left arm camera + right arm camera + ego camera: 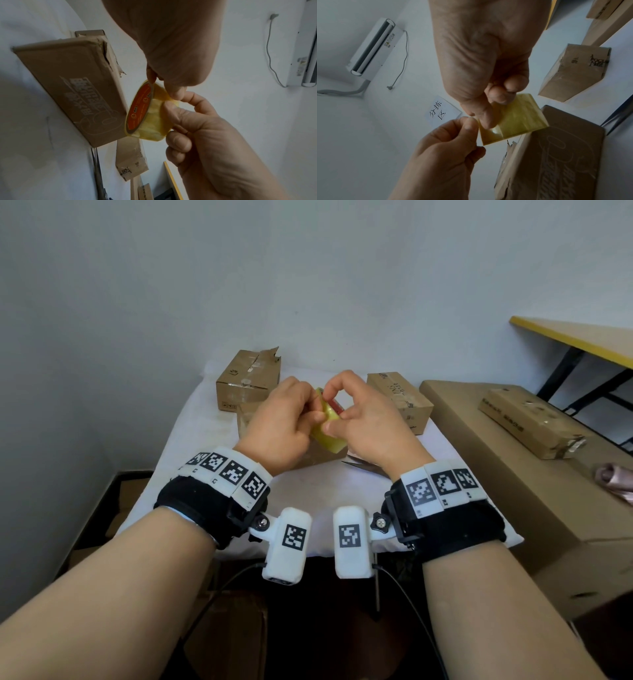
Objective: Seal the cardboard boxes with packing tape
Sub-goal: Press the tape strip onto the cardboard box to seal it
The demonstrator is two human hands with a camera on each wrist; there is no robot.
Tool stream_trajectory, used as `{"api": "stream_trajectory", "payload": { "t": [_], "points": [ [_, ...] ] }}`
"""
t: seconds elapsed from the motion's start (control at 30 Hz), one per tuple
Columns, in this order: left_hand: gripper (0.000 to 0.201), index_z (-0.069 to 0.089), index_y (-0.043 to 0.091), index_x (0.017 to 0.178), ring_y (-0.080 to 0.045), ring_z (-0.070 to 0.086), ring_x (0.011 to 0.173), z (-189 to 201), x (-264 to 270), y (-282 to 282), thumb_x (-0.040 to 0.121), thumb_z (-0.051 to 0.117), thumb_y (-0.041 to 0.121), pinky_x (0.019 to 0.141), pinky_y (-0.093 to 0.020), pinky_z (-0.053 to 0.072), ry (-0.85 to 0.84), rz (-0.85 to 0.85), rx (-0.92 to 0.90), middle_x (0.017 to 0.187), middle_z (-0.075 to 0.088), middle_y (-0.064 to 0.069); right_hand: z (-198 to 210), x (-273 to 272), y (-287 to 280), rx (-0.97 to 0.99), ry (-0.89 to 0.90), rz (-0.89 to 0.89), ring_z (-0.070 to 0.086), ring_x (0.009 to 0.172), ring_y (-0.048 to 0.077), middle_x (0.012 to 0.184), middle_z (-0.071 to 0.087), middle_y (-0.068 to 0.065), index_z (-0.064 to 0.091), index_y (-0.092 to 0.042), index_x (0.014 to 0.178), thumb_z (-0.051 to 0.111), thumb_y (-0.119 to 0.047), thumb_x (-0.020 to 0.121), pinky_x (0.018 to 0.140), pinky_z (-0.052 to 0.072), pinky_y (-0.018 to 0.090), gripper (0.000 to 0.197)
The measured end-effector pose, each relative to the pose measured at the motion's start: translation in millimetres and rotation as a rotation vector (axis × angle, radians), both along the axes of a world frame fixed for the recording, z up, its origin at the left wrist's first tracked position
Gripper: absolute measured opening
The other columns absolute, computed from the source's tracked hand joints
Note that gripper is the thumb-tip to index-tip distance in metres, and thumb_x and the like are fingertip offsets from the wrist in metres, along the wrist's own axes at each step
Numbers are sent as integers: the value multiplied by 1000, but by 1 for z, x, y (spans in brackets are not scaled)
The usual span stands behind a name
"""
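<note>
Both hands meet in the middle of the head view, held up over a white-covered table [191, 446] with a yellowish tape roll [327, 429] between them. The left hand [279, 422] has its fingers curled around the roll's body, and the right hand [368, 419] is pinching at the roll's outer edge with thumb and forefinger (the left wrist view shows an orange-red label on the core). Can't tell from any view whether a loose end of tape is lifted. Just under the hands sits a flat cardboard box [72, 86] with printed writing and a torn flap, mostly hidden in the head view. Toward the upper middle of that view, a box with a ragged top [248, 380] stands left of the hands, and another printed box [400, 400] right of them. On the right side of the frame a big carton [513, 474] carries a long flat box [529, 422]. A wall air conditioner [373, 48] shows in the upper left of the right wrist view.
</note>
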State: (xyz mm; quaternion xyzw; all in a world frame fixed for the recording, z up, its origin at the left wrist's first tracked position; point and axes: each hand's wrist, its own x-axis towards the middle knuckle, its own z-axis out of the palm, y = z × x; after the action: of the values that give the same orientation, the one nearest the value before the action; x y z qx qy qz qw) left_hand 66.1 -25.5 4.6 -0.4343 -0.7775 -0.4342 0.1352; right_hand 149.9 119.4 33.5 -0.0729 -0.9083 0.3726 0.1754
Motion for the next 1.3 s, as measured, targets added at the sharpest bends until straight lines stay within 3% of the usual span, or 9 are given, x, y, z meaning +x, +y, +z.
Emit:
{"api": "stream_trajectory", "payload": {
  "t": [0.13, 0.27, 0.37, 0.6, 0.83, 0.93, 1.03, 1.17, 1.3],
  "points": [
    [9, 60, 20, 89, -2, 52, 77, 0, -3, -1, 93, 66, 15, 71, -11, 40, -142, -22, 126, 94, 58, -1, -2, -2, 0, -21, 48, 3, 47, 54, 13, 52, 48, -12, 55, -37, 87, 68, -20, 87, 59, 42, 35, 21],
    [25, 58, 21, 108, -9, 54, 84, -4, -4, 1, 87, 72, 17, 74, -12, 43, -313, -50, 184, 111, 58, -8, -2, -4, 3, 2, 85, -44, 47, 53, 20, 46, 46, -13, 57, -37, 86, 60, -26, 93, 61, 53, 48, 13],
    [42, 57, 25, 113, -11, 53, 88, -7, -3, 3, 76, 78, 26, 75, -16, 43, -354, -33, 135, 115, 54, -3, -3, -4, 8, 38, 66, -48, 43, 52, 18, 45, 43, -12, 58, -36, 86, 60, -27, 93, 59, 49, 46, 12],
    [11, 68, 16, 83, -27, 63, 83, -4, -1, 2, 83, 79, 17, 81, -45, 54, -394, 27, 220, 97, 67, -13, -1, 2, 9, 106, 28, 22, 40, 49, 12, 47, 47, -14, 57, -35, 92, 61, -29, 97, 57, 38, 34, 8],
    [12, 64, 31, 78, -17, 61, 80, 17, -10, -12, 83, 70, 22, 82, -47, 55, -321, 29, 338, 91, 66, -6, 12, 5, -2, 103, 58, 45, 70, 82, 16, 89, 72, -8, 40, -50, 124, 76, -37, 81, 83, 55, 47, 57],
    [12, 64, 30, 79, -13, 62, 82, 26, -13, -21, 85, 70, 22, 80, -38, 54, -301, 12, 388, 94, 66, -9, 10, 1, -1, 65, 68, 36, 66, 95, 13, 101, 70, -4, 53, -50, 108, 75, -53, 74, 88, 53, 38, 41],
    [11, 63, 27, 81, -12, 61, 83, 29, -15, -27, 86, 69, 19, 79, -34, 52, -254, 8, 381, 94, 66, -10, 8, -2, -6, 75, 107, 12, 62, 91, 12, 96, 67, 0, 66, -39, 85, 73, -61, 68, 76, 45, 29, 29],
    [11, 62, 28, 81, -16, 63, 84, 29, -17, -35, 85, 69, 20, 83, -44, 55, -224, 43, 359, 96, 66, -13, 11, -3, -17, -1, 114, 38, 52, 59, 5, 60, 57, -17, 66, -23, 82, 82, -44, 76, 62, 43, 30, 26],
    [14, 61, 29, 79, -21, 64, 89, 31, -14, -38, 85, 69, 19, 86, -43, 53, -193, 51, 274, 97, 66, -7, 13, -5, -19, -48, 95, 19, 59, 68, 15, 77, 60, -7, 50, -27, 98, 80, -35, 79, 63, 48, 33, 37]
  ]
}}
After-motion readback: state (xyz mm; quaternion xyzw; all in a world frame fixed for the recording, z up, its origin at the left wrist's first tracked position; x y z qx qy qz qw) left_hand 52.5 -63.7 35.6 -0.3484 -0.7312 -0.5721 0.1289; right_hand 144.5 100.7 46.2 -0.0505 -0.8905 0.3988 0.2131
